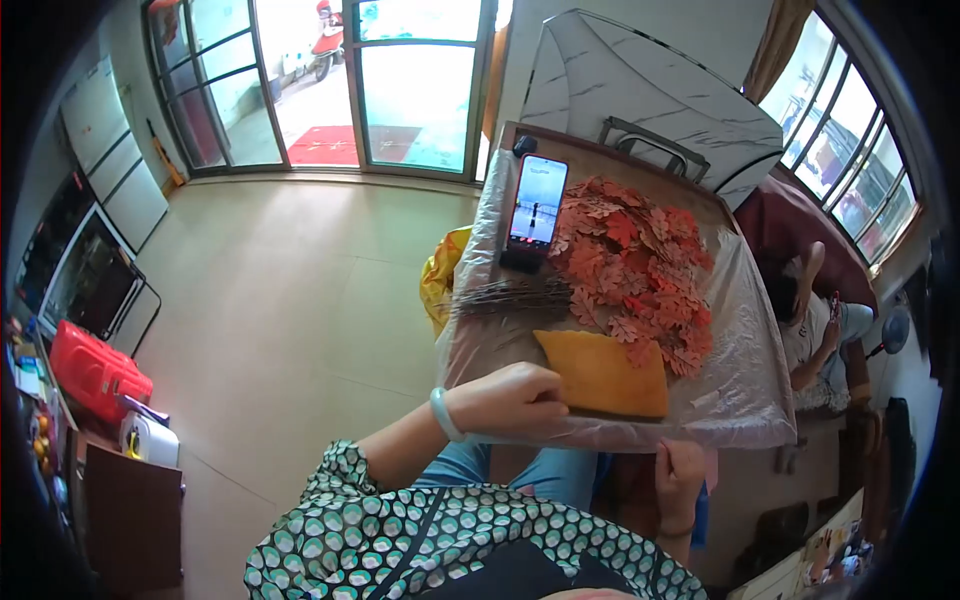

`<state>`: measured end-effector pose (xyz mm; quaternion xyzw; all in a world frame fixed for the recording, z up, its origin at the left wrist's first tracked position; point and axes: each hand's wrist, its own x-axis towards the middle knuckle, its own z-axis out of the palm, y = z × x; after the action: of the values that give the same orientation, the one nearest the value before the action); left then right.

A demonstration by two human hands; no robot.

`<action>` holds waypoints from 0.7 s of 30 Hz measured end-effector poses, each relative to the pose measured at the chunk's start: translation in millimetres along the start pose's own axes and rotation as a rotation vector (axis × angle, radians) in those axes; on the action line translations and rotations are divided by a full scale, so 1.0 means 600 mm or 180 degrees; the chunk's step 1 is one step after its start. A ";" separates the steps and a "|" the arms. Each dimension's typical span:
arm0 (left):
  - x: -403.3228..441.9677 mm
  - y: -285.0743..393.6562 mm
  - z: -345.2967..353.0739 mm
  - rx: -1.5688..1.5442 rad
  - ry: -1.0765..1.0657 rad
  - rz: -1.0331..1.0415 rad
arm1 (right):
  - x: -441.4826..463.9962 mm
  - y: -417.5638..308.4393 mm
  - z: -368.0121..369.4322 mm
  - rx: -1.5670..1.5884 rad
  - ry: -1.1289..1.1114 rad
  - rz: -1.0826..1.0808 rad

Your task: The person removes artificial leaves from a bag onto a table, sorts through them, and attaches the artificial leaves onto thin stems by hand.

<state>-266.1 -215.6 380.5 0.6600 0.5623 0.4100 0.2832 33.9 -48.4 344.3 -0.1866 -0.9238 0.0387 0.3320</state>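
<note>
My left hand point(508, 397), with a pale bangle at the wrist, is closed at the front left corner of a flat yellow-orange pad point(605, 375). Whatever its fingers hold, if anything, is hidden. Just beyond the front edge of the table, my right hand point(682, 468) is curled closed, and I cannot make out anything in it. Behind the pad lies a heap of red-orange artificial oak leaves point(635, 265). Thin dark stems point(510, 297) lie in a bundle to the pad's left.
A lit phone point(538, 203) stands in a holder at the table's back left. Plastic sheeting point(745, 350) covers the table's edges. A yellow bag point(440, 275) hangs at the left side. Another person point(810, 330) sits at the right, and a red case point(95, 375) is far left.
</note>
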 end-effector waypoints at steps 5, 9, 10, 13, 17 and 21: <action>-0.067 -0.013 0.036 -0.0188 -0.0051 -0.0182 | -0.073 -0.005 -0.048 -0.0259 -0.0125 0.0341; -0.070 -0.008 0.040 -0.0048 -0.0050 0.0053 | -0.043 -0.033 -0.065 -0.0195 0.0332 0.0257; -0.070 -0.008 0.038 -0.0004 -0.0037 0.0085 | -0.028 -0.035 -0.061 -0.0136 0.0457 0.0169; -0.069 -0.017 0.046 0.0087 -0.0006 0.0089 | -0.018 -0.039 -0.048 -0.0338 0.0121 -0.0019; -0.074 -0.023 0.036 0.0110 -0.0069 -0.0152 | -0.004 -0.031 -0.024 -0.0157 0.0065 -0.0004; -0.071 -0.064 0.035 -0.0024 0.0193 -0.0124 | 0.016 0.013 -0.022 -0.0209 -0.0087 0.0035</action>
<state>-269.1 -247.5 328.1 0.6351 0.5818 0.4263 0.2765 38.0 -38.3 358.9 -0.2019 -0.9280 0.0127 0.3128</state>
